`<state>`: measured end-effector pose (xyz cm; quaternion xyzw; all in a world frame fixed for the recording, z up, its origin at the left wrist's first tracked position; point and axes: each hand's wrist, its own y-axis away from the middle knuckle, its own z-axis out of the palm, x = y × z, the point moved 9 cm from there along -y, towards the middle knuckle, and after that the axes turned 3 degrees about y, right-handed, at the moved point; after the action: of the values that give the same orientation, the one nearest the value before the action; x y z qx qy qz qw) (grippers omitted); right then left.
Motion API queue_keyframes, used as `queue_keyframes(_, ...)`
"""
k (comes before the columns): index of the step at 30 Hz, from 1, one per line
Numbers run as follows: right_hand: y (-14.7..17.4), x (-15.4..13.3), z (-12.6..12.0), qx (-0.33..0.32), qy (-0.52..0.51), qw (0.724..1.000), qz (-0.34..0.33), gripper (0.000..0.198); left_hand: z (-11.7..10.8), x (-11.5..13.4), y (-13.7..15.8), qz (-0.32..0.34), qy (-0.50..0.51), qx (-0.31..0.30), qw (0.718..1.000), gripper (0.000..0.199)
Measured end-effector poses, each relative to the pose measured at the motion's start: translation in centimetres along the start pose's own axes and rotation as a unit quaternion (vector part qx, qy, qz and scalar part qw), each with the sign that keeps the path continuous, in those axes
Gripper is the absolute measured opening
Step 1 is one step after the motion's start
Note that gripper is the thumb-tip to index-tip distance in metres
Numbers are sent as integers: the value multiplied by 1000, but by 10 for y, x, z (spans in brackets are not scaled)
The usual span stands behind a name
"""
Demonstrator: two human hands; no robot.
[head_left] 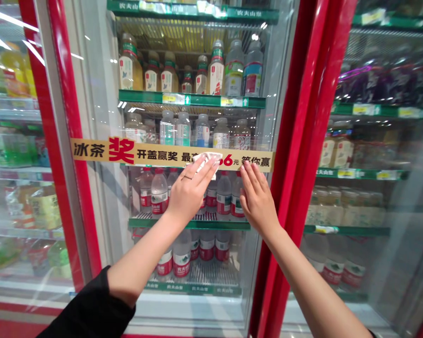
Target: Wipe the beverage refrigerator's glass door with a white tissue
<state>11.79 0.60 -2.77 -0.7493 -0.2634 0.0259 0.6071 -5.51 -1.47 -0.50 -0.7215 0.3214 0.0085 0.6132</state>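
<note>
Head view: left hand [187,190] holds tissue [214,155] against banner strip [158,155], seemingly mid-wipe, remainder unclear; right hand [259,199], three o'clock, flat, empty.

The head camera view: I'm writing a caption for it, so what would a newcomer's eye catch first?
Probably the long yellow strip with bold black and red lettering, running across the glass door in mid-picture. Next come the two hands at it: the left hand with a crumpled white wipe under its fingers, the right hand near the strip's right end. Bright red frames stand on either side.
</note>
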Motion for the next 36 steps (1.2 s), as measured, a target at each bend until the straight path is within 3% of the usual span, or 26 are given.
queue_keyframes(3, 4, 2, 6, 10, 12, 1000, 9, 90, 10, 8, -28, -55, -5, 18, 998, 72)
queue_keyframes(5, 8, 0, 6, 16, 22, 1000, 13, 90, 19, 23, -33, -53, -12, 14, 998, 67)
queue_keyframes(9, 19, -5, -11, 35, 56, 996, 55, 87, 25, 52, -1, 11, -16, -13, 1000, 65)
queue_keyframes(12, 22, -13, -30, 53, 68, 995, 56, 86, 20, 52, 33, 43, -15, -28, 999, 68)
queue_keyframes(14, 22, -9, -39, 62, 79, 993, 59, 87, 16, 45, 41, 43, -14, -31, 999, 70)
queue_keyframes(19, 24, 29, -39, 73, 101, 985, 118, 90, 19, 32, -5, -27, -6, 10, 1000, 76)
queue_keyframes(23, 35, 41, -31, 99, 87, 985, 114, 90, 37, 57, -48, -46, 17, 32, 998, 70)
queue_keyframes(26, 45, 46, -27, 107, 73, 984, 126, 90, 49, 84, -48, -17, 18, 23, 999, 64)
queue_keyframes(29, 52, 47, -25, 88, 60, 987, 124, 91, 52, 99, -25, 41, 13, -6, 999, 59)
queue_keyframes(33, 56, 49, -23, 64, 35, 990, 122, 91, 45, 82, -8, 33, 15, -24, 999, 69)
queue_keyframes(36, 55, 48, -22, 62, 25, 991, 119, 89, 42, 67, -27, -17, 28, -11, 999, 76)
